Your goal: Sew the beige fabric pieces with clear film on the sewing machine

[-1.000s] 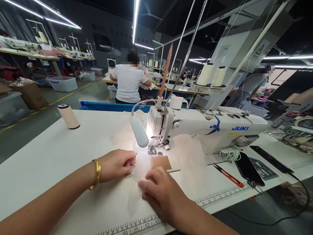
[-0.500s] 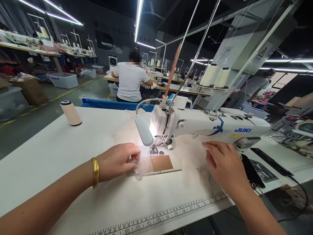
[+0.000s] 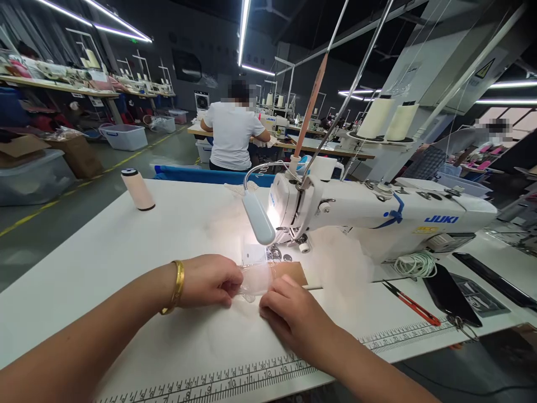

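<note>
Sheer pale fabric [image 3: 342,260] lies on the white sewing table, below and right of the needle area of a white sewing machine [image 3: 361,204]. My left hand [image 3: 212,280], with a gold bangle at the wrist, pinches the fabric's edge left of the presser foot. Close by on the right, my right hand [image 3: 293,313] has its fingers pressed together at the fabric, just in front of a brown plate [image 3: 293,272]. A lit lamp [image 3: 259,218] hangs over the needle area.
A thread cone [image 3: 138,190] stands at the table's back left. Red-handled snips [image 3: 413,303], a black phone [image 3: 453,294] and a coiled cord [image 3: 415,264] lie at right. A ruler strip [image 3: 251,378] runs along the front edge. Beyond sits a person in a white shirt [image 3: 231,134].
My right hand has moved left from the fabric's right side to near my left hand, uncovering the snips and coiled cord. The view has shifted slightly.
</note>
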Action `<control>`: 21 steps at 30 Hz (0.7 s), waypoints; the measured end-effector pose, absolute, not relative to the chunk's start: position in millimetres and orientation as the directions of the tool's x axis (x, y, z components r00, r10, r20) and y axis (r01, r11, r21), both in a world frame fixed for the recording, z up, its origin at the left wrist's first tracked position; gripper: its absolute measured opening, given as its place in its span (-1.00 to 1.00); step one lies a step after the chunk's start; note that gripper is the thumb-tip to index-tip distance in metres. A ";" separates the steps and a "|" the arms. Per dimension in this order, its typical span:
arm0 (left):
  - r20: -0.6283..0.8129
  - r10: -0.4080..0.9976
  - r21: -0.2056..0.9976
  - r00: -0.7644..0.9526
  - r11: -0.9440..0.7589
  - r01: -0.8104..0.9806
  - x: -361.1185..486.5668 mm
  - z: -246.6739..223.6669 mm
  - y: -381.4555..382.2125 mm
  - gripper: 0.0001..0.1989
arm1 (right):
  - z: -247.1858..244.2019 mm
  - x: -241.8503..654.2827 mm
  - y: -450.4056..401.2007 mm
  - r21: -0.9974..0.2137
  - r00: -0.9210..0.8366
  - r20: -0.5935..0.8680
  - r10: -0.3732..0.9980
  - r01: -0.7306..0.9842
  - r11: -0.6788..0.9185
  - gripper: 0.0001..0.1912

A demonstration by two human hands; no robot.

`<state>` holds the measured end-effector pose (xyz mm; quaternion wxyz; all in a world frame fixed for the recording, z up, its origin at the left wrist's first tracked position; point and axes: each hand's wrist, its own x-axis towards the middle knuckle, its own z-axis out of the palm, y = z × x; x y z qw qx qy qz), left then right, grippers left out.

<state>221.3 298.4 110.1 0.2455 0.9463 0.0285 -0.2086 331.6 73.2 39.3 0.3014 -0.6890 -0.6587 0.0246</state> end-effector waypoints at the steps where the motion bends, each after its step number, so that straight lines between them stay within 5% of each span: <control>1: -0.402 -0.062 0.468 0.914 -0.871 0.147 221.3 109.4 299.6 -0.92 | 38.4 332.5 73.0 -0.463 0.136 0.366 0.921 0.885 0.053 -0.79; 6: -0.360 -0.120 0.529 0.925 -0.843 0.097 216.1 117.3 302.9 -0.89 | 52.0 332.7 59.6 -0.607 0.208 0.308 0.928 0.794 0.024 -0.81; 11: -0.351 -0.329 0.807 0.877 -0.581 0.106 214.4 125.1 299.5 -0.79 | 75.6 344.2 48.7 -0.885 0.309 0.009 0.951 0.445 -0.136 -0.63; 14: -0.368 -0.188 0.808 0.911 -0.550 0.213 218.5 121.1 303.2 -0.77 | 73.7 360.0 52.0 -0.737 0.435 0.062 0.898 0.627 -0.253 -0.62; 17: -0.214 0.092 0.689 0.972 -0.692 0.217 220.0 121.1 309.5 -0.75 | 64.6 371.1 54.0 -0.545 0.521 0.246 0.818 0.772 -0.327 -0.74; 21: -0.154 0.043 0.707 0.987 -0.693 0.140 215.3 130.0 306.2 -0.70 | 58.1 371.0 47.8 -0.527 0.456 0.344 0.821 0.817 -0.233 -0.83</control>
